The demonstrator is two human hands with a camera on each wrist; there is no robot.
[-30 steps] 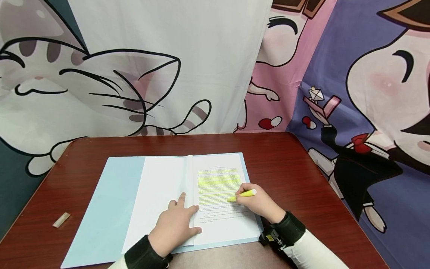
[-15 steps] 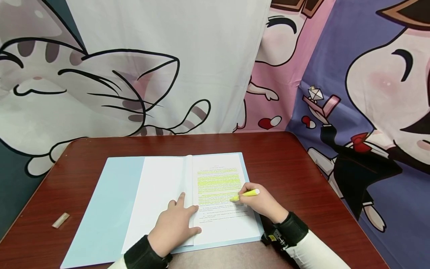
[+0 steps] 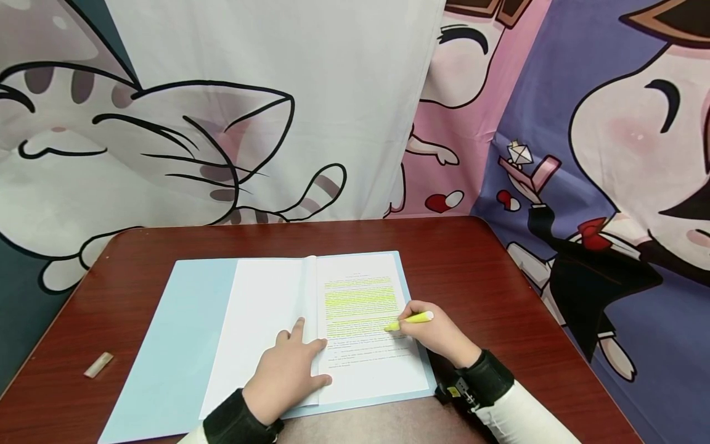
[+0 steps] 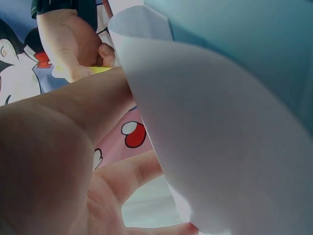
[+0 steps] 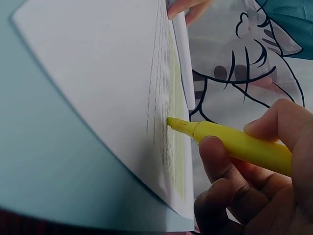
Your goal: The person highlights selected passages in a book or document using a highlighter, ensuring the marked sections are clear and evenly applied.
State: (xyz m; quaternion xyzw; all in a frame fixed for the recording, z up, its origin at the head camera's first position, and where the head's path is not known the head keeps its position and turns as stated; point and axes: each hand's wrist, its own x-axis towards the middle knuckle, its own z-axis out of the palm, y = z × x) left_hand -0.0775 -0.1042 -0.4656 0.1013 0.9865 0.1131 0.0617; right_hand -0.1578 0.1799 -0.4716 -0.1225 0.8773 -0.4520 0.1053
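Observation:
A light blue folder (image 3: 150, 345) lies spread on the table, with a blank white page (image 3: 249, 314) on its left half and a printed page (image 3: 377, 376) on its right. Yellow highlighting covers the upper lines of the print. My right hand (image 3: 438, 330) grips a yellow highlighter (image 5: 239, 144), its tip at a text line just under the marked block. With fingers spread, my left hand (image 3: 291, 370) rests along the inner fold, thumb and fingertips reaching onto the printed page's left margin. In the left wrist view, a curled sheet (image 4: 205, 112) stands beside that hand's fingers.
A small pale stick-like piece (image 3: 98, 365) lies on the reddish-brown table (image 3: 444, 259), left of the folder. A grey-brown mat (image 3: 377, 424) shows at the near edge. Behind the table hang cartoon-printed cloths (image 3: 355, 74).
My right hand has slid slightly to the right with the highlighter, its tip moving along the text line. My left hand keeps its place on the folder.

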